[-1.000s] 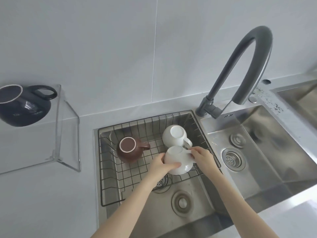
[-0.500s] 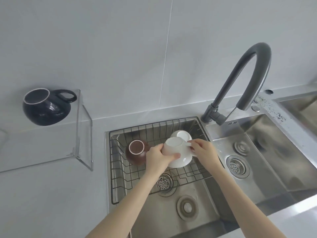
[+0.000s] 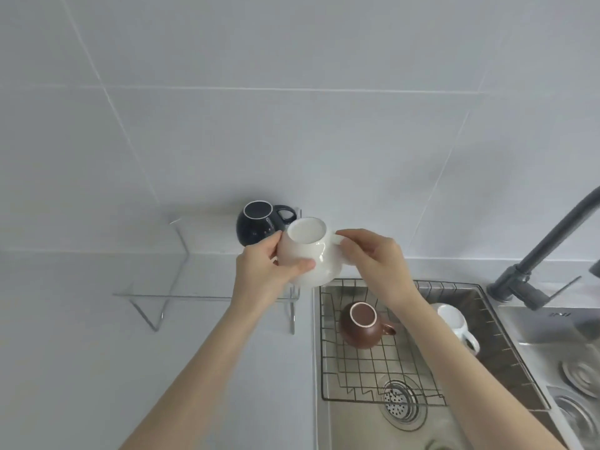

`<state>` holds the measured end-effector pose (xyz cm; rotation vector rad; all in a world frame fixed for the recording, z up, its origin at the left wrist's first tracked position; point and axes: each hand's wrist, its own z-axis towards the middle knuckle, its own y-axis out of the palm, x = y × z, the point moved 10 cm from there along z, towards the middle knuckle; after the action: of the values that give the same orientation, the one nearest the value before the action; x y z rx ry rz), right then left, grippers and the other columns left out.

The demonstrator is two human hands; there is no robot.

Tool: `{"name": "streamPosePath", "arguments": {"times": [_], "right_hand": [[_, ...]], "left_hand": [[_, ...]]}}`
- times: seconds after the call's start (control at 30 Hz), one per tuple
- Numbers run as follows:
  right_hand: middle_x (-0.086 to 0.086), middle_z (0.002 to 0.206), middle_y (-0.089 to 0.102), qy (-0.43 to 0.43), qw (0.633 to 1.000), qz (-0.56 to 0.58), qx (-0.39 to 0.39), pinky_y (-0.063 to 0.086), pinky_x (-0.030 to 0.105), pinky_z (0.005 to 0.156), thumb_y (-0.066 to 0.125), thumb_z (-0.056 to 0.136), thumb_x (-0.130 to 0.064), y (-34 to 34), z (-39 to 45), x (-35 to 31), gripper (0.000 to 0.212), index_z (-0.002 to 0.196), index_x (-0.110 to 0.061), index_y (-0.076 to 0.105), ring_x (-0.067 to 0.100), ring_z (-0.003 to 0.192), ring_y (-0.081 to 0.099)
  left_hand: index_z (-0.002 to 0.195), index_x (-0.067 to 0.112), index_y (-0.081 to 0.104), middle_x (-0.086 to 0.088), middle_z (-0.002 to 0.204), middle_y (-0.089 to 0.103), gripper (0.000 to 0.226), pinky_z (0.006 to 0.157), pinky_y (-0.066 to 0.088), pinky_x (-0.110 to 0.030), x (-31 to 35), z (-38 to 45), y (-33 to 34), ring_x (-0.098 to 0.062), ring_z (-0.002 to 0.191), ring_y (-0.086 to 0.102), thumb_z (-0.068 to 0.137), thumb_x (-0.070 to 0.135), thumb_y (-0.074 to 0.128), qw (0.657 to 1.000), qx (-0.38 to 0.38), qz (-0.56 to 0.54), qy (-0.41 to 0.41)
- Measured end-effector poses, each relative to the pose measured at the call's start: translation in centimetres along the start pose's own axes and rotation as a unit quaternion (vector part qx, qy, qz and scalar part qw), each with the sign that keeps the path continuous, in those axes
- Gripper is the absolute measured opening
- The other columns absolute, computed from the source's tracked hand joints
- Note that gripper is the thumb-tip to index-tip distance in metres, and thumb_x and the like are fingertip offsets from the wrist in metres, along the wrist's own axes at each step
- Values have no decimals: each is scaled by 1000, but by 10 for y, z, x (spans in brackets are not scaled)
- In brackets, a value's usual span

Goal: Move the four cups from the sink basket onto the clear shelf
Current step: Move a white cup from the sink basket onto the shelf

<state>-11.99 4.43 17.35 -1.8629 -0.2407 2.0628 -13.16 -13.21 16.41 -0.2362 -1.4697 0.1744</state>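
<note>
A white cup (image 3: 310, 253) hangs upside down in the air over the right end of the clear shelf (image 3: 181, 287). My left hand (image 3: 264, 271) grips its body and my right hand (image 3: 373, 254) pinches its handle. Behind it, a dark blue cup (image 3: 255, 227) rests upside down on the shelf at the back right. In the wire sink basket (image 3: 383, 371) a brown cup (image 3: 360, 324) lies bottom up near the left, and a second white cup (image 3: 454, 323) sits at the right, partly hidden by my right forearm.
A dark grey faucet (image 3: 545, 254) rises at the right behind the steel sink (image 3: 354, 427), whose drain strainer (image 3: 399, 401) shows under the basket. A second basin (image 3: 578, 378) lies further right. White counter (image 3: 81, 368) spreads left of the sink, and tiled wall stands behind.
Both hands lifted the white cup out of the basket and carried it up and left to the shelf beside the dark blue cup. The view swung left.
</note>
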Motion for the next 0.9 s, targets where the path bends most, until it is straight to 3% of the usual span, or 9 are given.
{"name": "streamPosePath", "arguments": {"times": [0.1, 0.23, 0.3, 0.4, 0.57, 0.67, 0.77, 0.9], "right_hand": [[8, 92, 74, -4, 1000, -2, -25, 52, 42, 85, 53, 88, -19, 41, 4, -8, 19, 95, -17, 70, 28, 91, 64], [26, 94, 69, 2, 999, -12, -42, 51, 42, 81, 52, 89, -20, 77, 5, -2, 17, 90, -19, 69, 38, 91, 60], [29, 93, 68, 7, 999, -15, -41, 50, 46, 83, 52, 88, -19, 89, 6, 2, 18, 87, -19, 70, 41, 91, 60], [28, 92, 68, 24, 999, -23, -40, 52, 49, 84, 51, 87, -20, 98, 7, 13, 19, 90, -18, 70, 40, 90, 61], [16, 93, 74, 53, 997, -42, -34, 52, 42, 88, 51, 88, -19, 106, 6, 32, 24, 104, -12, 68, 29, 94, 65], [12, 94, 74, 55, 997, -49, -35, 52, 37, 86, 52, 89, -20, 108, 5, 36, 26, 107, -11, 68, 25, 94, 66], [11, 94, 75, 49, 996, -59, -34, 51, 34, 85, 52, 89, -21, 108, 5, 37, 26, 107, -12, 68, 23, 94, 66], [9, 96, 74, 46, 997, -53, -35, 49, 30, 83, 52, 89, -22, 108, 4, 36, 26, 108, -12, 66, 22, 94, 65]], "left_hand": [[69, 51, 64, 16, 82, 71, 34, 88, 52, -33, -12, 7, -40, -16, 89, 62, 44, 33, 78, 1000, 8, 12, -1], [86, 22, 67, -16, 103, 71, 46, 96, 48, -50, -36, 13, -61, -18, 88, 57, 44, 38, 78, 999, -18, 22, -17], [92, 21, 68, -14, 105, 71, 50, 97, 48, -47, -46, 17, -66, -20, 91, 61, 45, 37, 78, 999, -32, 28, -26], [88, 39, 65, -7, 108, 72, 46, 98, 49, -39, -55, 23, -67, -17, 99, 63, 43, 37, 77, 998, -49, 26, -30], [86, 54, 62, -1, 108, 70, 47, 99, 48, -36, -75, 31, -61, -19, 105, 62, 46, 35, 78, 996, -83, 23, -18], [77, 63, 61, 18, 94, 69, 50, 93, 49, -22, -83, 32, -60, -9, 98, 61, 49, 26, 80, 996, -83, 13, -18], [73, 66, 60, 36, 78, 66, 55, 83, 47, -9, -90, 33, -59, 0, 92, 60, 52, 19, 79, 997, -78, 1, -27], [84, 59, 59, 38, 79, 66, 62, 84, 47, -8, -95, 34, -58, -1, 97, 60, 56, 8, 82, 997, -76, -11, -21]]}}
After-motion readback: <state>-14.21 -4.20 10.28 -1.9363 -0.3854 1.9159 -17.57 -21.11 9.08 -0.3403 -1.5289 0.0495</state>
